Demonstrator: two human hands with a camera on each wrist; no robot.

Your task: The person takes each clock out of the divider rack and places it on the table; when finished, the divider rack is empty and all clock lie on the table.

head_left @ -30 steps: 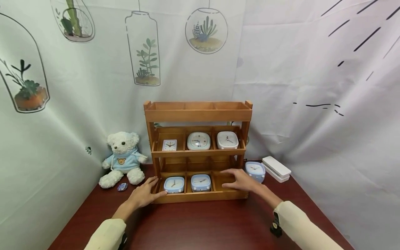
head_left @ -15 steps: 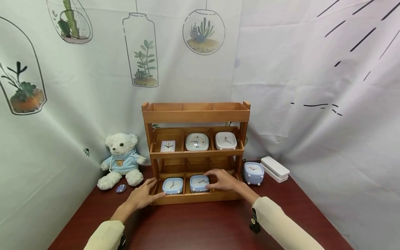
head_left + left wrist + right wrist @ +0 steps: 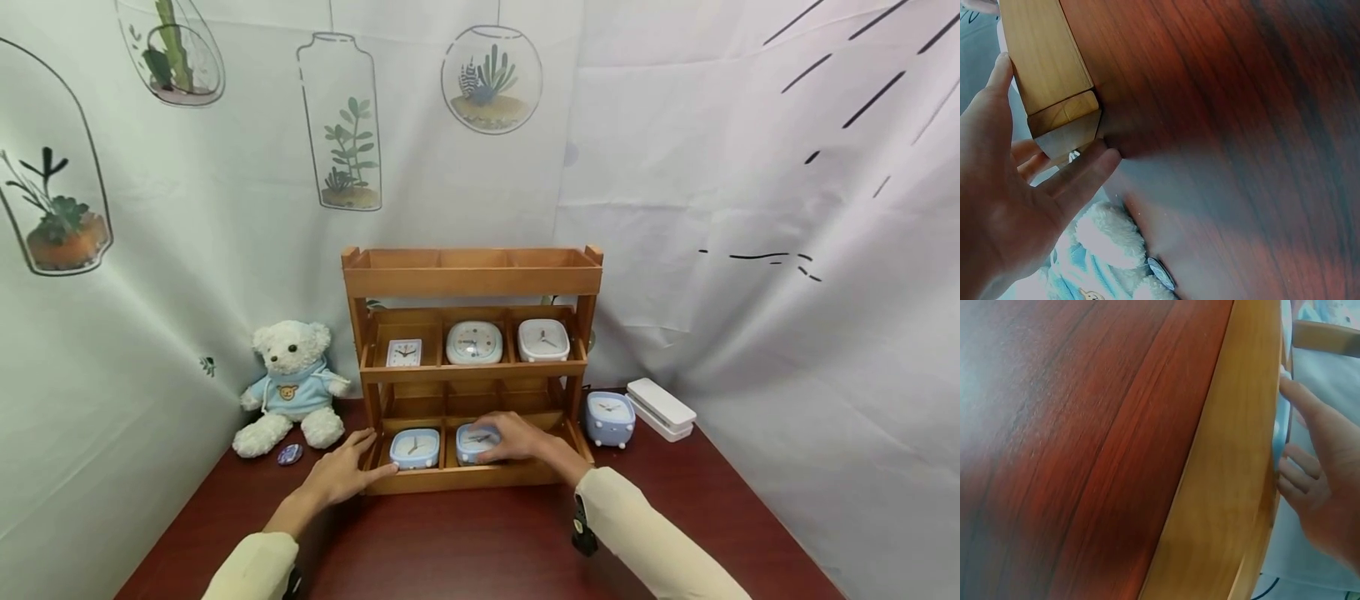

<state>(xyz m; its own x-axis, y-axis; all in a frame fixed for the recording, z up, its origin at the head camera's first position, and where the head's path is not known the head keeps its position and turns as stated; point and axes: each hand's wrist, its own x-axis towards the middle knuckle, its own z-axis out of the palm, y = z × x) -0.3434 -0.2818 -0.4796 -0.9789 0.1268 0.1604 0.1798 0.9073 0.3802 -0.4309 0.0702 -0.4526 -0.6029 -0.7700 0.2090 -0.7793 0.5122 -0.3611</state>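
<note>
While the left hand [image 3: 337, 477] is bracing with straight, spread fingers against the lower left corner of the wooden rack [image 3: 472, 282], the right hand [image 3: 513, 437] is pinching the middle blue alarm clock [image 3: 466, 445], which is sitting in the bottom tier's middle compartment [image 3: 451, 435]. It is looking light, stiff and smooth, probably a little slippery; its dial is likely being the fragile part, so the rounded rim is offering the safer hold. The front board [image 3: 450, 479] and divider [image 3: 442, 448] are hemming it in, the left blue clock [image 3: 415, 448] sitting just beyond that divider; open room is lying above and forward, over the worktop [image 3: 450, 542].
</note>
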